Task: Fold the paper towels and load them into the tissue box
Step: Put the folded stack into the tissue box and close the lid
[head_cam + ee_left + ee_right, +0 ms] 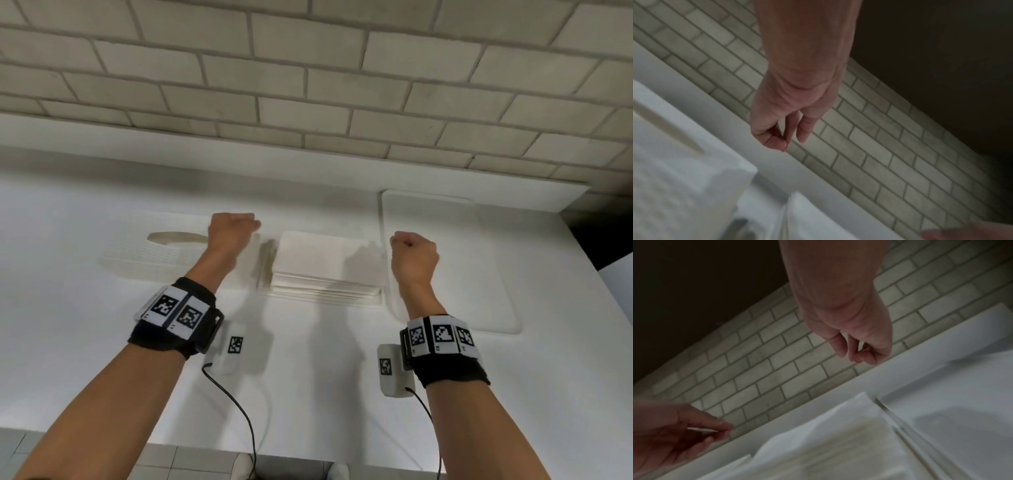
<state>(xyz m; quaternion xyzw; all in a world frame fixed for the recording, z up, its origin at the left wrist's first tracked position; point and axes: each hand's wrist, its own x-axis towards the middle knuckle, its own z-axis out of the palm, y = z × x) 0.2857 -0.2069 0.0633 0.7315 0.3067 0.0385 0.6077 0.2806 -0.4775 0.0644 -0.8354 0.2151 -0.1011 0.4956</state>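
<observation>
- No word, brand or sign can be read in any view.
- The left wristband (176,317), just behind the left hand (230,230), carries black-and-white square code tags; tiny digits sit at their lower corners, too small to read.
- The white camera housing (231,346) hanging below that wrist bears one more code tag.
- The right wristband (442,337), behind the right hand (412,255), shows three such tags, again with unreadable small digits.
- The housing (390,370) beside that wrist bears a single code tag.
</observation>
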